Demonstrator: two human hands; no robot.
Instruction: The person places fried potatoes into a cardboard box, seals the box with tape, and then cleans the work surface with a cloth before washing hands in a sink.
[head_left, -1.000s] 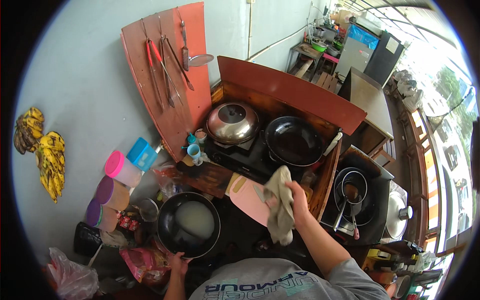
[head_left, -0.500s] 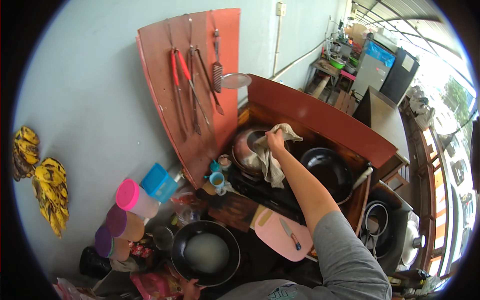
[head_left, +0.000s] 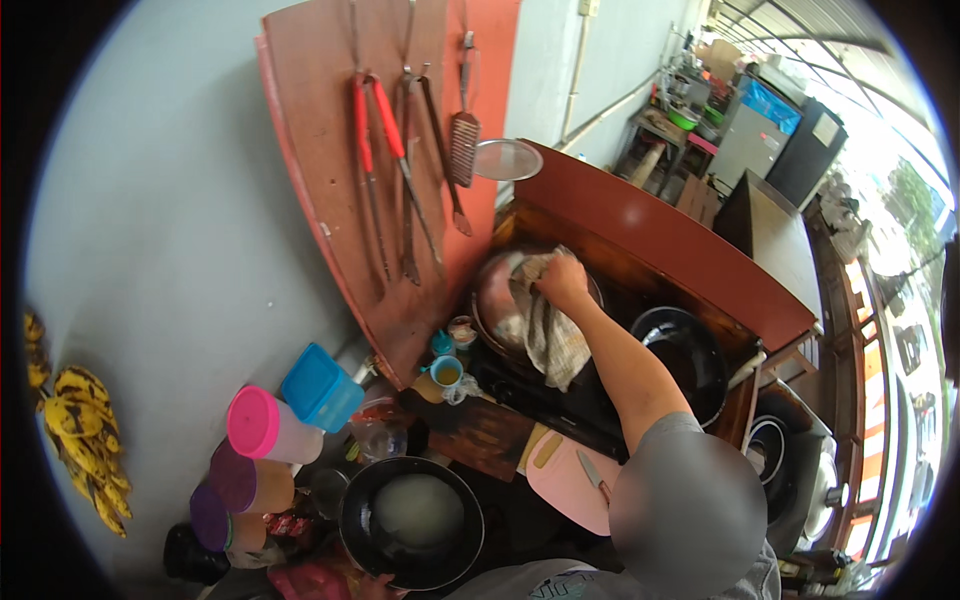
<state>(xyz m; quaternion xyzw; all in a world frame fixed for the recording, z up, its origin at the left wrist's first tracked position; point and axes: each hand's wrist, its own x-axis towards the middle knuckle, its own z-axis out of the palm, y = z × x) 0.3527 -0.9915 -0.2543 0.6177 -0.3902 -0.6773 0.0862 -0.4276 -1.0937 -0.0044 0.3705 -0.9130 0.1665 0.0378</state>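
Observation:
My right hand (head_left: 566,284) is closed on a checked, pale cloth (head_left: 556,350) at the top of a shiny, dome-shaped metal lid or pot (head_left: 494,290) on the black stove (head_left: 520,388). The cloth drapes down the dome's front and hides part of it. At the lower edge, my left hand (head_left: 380,588) is only partly visible. It grips the near side of a black frying pan (head_left: 462,540), which holds a pool of cloudy whitish liquid (head_left: 415,508).
A dark wok (head_left: 700,365) stands to the right. A pink cutting board (head_left: 555,490) bears a knife (head_left: 592,472). Near the stove are a blue cup (head_left: 447,373) and lidded tubs (head_left: 262,425). Tongs (head_left: 385,130) hang on the red-brown board (head_left: 320,150); bananas (head_left: 85,430) hang left.
The view has shifted, so the scene sits farther right. The cloth's raised corner has folded down, and my right hand stays at the dome's top. My left hand remains at the frying pan.

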